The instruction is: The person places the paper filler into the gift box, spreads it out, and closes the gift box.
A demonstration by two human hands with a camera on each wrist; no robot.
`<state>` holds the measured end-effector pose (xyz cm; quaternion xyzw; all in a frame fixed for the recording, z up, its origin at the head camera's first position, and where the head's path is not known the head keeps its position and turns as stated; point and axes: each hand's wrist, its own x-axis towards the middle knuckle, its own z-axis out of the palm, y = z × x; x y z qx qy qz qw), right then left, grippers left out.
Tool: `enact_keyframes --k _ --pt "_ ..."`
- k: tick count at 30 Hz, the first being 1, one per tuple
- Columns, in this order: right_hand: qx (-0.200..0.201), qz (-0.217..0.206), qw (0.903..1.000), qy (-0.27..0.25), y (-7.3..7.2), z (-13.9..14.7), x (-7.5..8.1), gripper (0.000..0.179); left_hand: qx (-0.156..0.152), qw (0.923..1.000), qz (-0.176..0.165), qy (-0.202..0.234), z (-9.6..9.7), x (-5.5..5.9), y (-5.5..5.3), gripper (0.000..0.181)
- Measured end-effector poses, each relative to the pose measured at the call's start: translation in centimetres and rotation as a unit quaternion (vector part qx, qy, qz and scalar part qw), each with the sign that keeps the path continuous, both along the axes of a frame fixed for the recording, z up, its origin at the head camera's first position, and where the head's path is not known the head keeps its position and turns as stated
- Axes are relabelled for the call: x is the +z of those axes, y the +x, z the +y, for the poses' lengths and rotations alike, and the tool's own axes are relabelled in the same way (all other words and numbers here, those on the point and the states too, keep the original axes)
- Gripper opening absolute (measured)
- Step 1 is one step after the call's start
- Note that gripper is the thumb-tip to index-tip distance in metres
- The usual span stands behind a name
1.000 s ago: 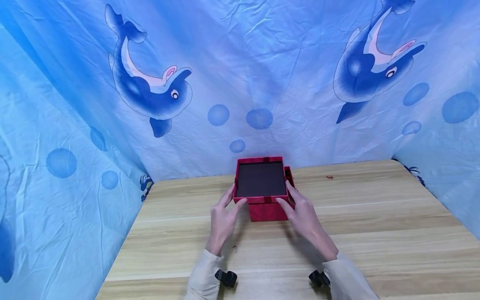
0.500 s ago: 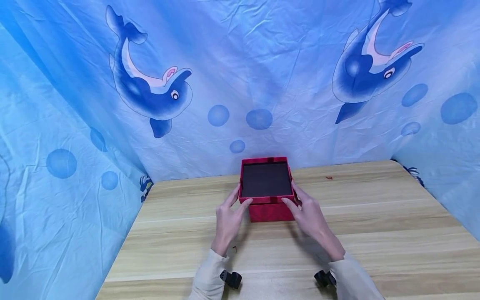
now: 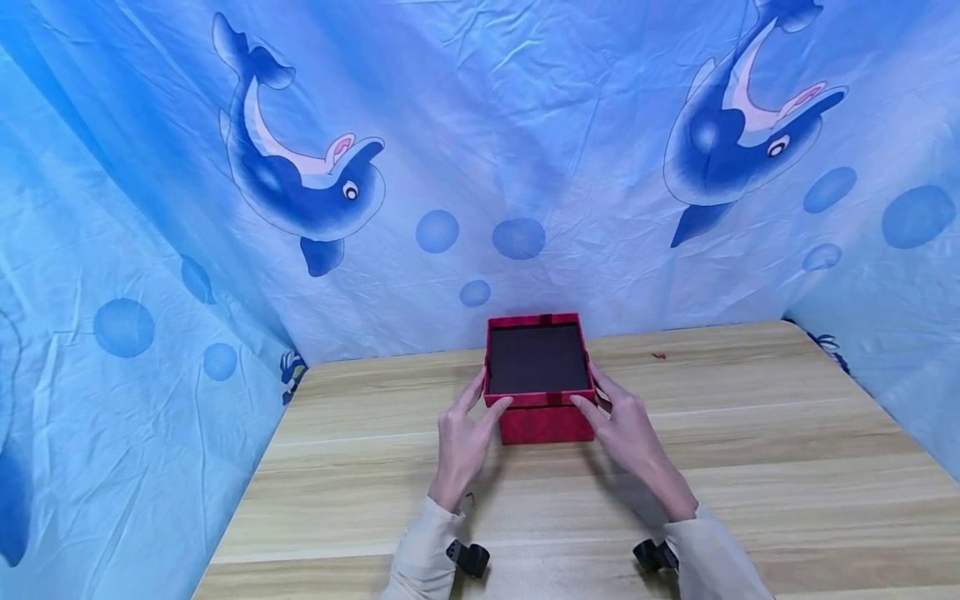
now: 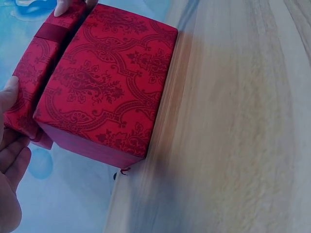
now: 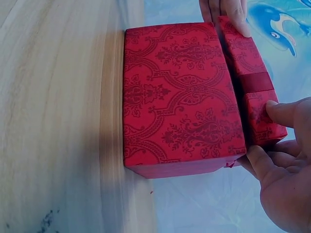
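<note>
A red patterned box (image 3: 547, 427) stands on the table. Over its top is a shallow red lid (image 3: 538, 360), its black inside facing up and a dark ribbon band across its side. My left hand (image 3: 463, 437) grips the lid's left front corner, thumb on the front face. At the right front corner my right hand (image 3: 628, 433) pinches it the same way. A narrow dark gap runs between lid (image 5: 253, 82) and box (image 5: 180, 97) in the right wrist view. The left wrist view shows that gap too; whether they touch at the back is hidden.
The wooden table (image 3: 360, 467) ends at a blue dolphin-print curtain (image 3: 570, 167) close behind the box. A small red scrap (image 3: 658, 356) lies at the back right. A thin dark thread (image 3: 470, 500) is near my left wrist.
Both hands have shifted the lid to the right, so it now sits more squarely over the box. The box's right part, visible a second ago, is now covered. The box stays put.
</note>
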<state>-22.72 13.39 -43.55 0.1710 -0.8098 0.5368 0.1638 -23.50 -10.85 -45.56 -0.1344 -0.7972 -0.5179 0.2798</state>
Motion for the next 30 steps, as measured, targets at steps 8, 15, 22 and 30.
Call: enact_keyframes --k 8,15,22,30 --pt "-0.001 -0.017 0.9995 -0.025 0.0 0.0 0.1 0.062 0.018 0.9998 0.005 0.007 0.4 0.0 -0.1 0.058" --pt "-0.002 -0.058 0.9884 -0.141 -0.2 -0.3 1.0 0.056 0.020 0.9994 0.006 0.026 0.9 0.1 -0.2 0.055" --pt "-0.017 -0.068 0.9844 -0.161 -0.8 -0.5 2.6 0.059 0.021 0.9997 0.012 0.004 1.2 0.3 -0.3 0.058" --pt "-0.023 -0.081 0.9896 -0.116 -1.1 -1.1 4.0 0.078 0.034 0.9978 0.051 -0.027 1.6 0.5 -1.0 0.058"
